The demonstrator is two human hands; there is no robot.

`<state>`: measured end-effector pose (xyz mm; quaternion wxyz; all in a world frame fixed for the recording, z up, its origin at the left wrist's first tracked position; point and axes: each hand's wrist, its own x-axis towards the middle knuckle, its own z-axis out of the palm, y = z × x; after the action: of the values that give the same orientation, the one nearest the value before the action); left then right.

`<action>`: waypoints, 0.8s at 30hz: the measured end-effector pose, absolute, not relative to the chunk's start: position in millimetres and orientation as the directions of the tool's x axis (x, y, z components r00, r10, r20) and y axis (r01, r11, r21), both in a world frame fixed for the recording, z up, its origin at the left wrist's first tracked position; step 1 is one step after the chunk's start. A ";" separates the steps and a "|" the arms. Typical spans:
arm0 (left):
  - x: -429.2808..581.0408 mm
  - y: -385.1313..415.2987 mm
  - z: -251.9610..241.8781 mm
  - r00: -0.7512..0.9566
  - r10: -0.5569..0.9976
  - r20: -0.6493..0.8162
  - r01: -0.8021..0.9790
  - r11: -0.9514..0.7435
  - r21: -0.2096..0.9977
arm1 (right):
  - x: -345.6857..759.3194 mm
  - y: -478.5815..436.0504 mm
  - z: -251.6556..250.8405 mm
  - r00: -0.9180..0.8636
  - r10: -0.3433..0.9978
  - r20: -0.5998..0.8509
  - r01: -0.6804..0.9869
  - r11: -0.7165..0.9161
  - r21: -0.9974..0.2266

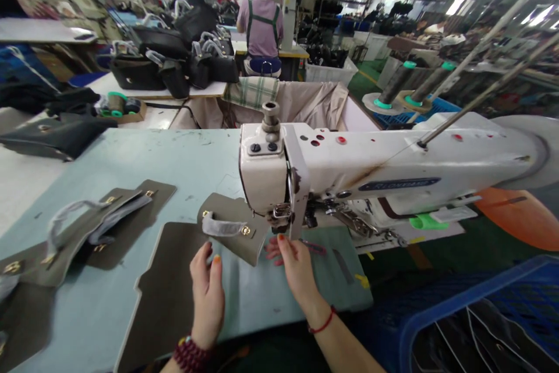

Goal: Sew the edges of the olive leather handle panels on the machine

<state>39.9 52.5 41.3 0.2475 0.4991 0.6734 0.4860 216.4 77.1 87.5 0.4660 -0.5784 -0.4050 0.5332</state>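
Note:
A dark olive bag panel [234,242] with a plastic-wrapped handle [223,226] and gold fittings lies under the head of a white sewing machine [266,172]. Below the needle area, my right hand [297,268] is beside the panel's right edge, fingers apart and nothing visible in them. My left hand [207,297] is just in front of the panel, thumb and fingers apart, and holds nothing I can see. Partly behind that hand lies a larger flat dark panel [161,286]. A slim pinkish tool [315,248] lies just past my right hand, its kind unclear.
More handled panels [117,219] overlap on the left of the pale green worktop [131,152]. A blue crate [406,326] with dark pieces stands at lower right. Thread cones [395,85] rise behind the machine. Black bags [140,67] and a seated person [263,24] are farther back.

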 end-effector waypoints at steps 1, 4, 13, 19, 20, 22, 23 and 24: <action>27.3 66.0 42.5 -0.205 0.948 0.244 0.551 -0.095 0.829 | 211.4 79.7 89.3 0.108 0.971 -0.215 0.000 -0.217 -0.976; 5.3 120.0 58.3 0.344 0.857 0.384 0.662 -0.511 0.549 | 194.7 89.8 93.9 0.144 0.979 -0.144 0.052 -0.153 -0.987; 21.0 179.4 169.0 0.831 0.549 0.084 0.539 -0.834 0.115 | 181.7 101.0 85.7 0.220 0.964 -0.147 0.018 -0.155 -0.988; 30.7 146.3 168.9 0.754 0.642 0.142 0.639 -0.766 0.074 | 198.2 98.9 83.4 0.196 0.967 -0.162 0.030 -0.171 -0.985; 31.3 141.6 163.6 0.733 0.664 0.145 0.661 -0.746 0.075 | 200.8 99.1 83.9 0.189 0.968 -0.163 0.034 -0.173 -0.984; 33.3 133.8 154.3 0.692 0.706 0.152 0.705 -0.706 0.067 | 205.3 99.6 85.1 0.175 0.971 -0.166 0.043 -0.176 -0.983; 34.6 130.7 150.9 0.672 0.722 0.163 0.724 -0.687 0.060 | 207.0 99.7 85.8 0.167 0.972 -0.167 0.047 -0.177 -0.983; 35.8 128.3 148.4 0.655 0.734 0.176 0.739 -0.672 0.053 | 208.3 99.9 86.5 0.160 0.973 -0.166 0.050 -0.176 -0.983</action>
<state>35.8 128.3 148.4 -0.0115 0.9097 0.4048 0.0918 208.3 99.9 86.5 0.4763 -0.5944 -0.4302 0.4846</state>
